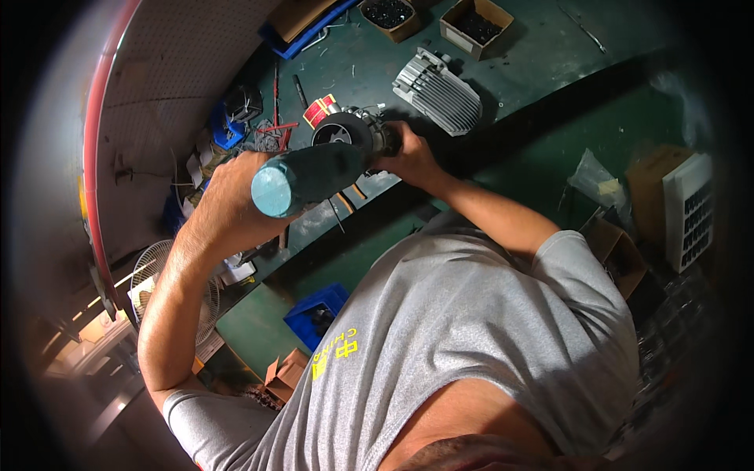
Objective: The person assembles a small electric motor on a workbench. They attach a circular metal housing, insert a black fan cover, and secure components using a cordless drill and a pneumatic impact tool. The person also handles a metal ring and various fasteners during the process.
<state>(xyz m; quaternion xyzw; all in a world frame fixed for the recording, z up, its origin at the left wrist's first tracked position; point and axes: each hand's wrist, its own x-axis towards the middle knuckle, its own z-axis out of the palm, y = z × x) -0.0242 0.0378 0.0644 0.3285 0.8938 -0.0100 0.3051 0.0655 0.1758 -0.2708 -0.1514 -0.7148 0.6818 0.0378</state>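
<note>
My left hand is closed around a dark cylindrical tool with a round teal end; the tool hides most of its fingers. The far end of the tool lies against a round dark part with an open ring and vane-like shapes inside. On the other side, my right hand grips this part's right edge, with its fingertips partly hidden. Just beyond the hands, a grey finned metal housing lies on the green workbench.
Two cardboard boxes of small black parts, one beside another, stand at the back. Red-handled tools and a red-yellow labelled item lie left. Below are a fan, a blue bin and cartons.
</note>
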